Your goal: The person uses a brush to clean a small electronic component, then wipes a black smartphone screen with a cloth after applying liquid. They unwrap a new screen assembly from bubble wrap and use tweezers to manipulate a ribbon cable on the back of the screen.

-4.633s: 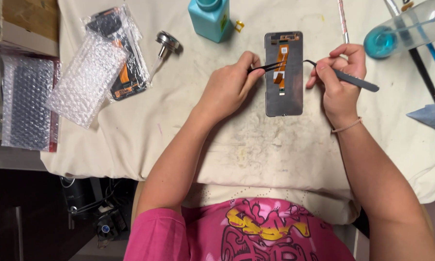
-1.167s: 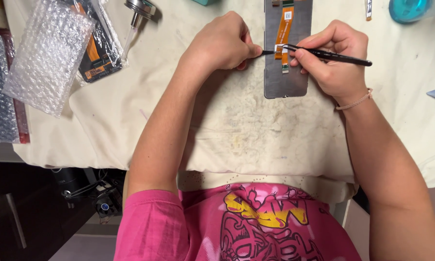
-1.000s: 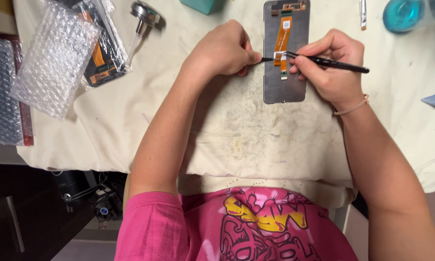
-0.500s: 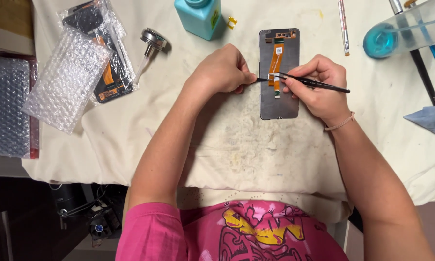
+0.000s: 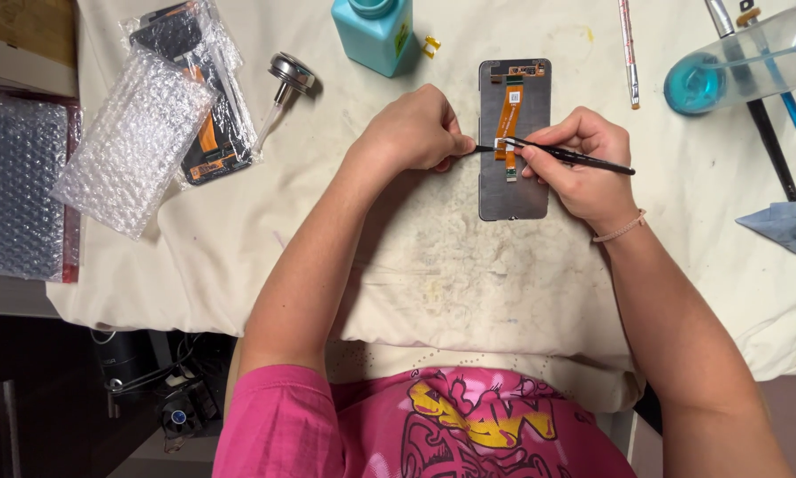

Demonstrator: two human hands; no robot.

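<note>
Pinching black tweezers (image 5: 575, 158), right hand (image 5: 577, 168) fingers closed; left hand (image 5: 413, 133) fingers curled shut beside phone screen panel (image 5: 514, 190).

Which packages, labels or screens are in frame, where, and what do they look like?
Phone screen panel: centre, face down between both hands, dark grey rectangle, orange flex strip.
Bubble-wrap pouch: upper left, clear, rectangular.
Clear bag: beside it, holding a dark panel with orange flex.
Teal bottle: top centre, with a yellow-green label.
</note>
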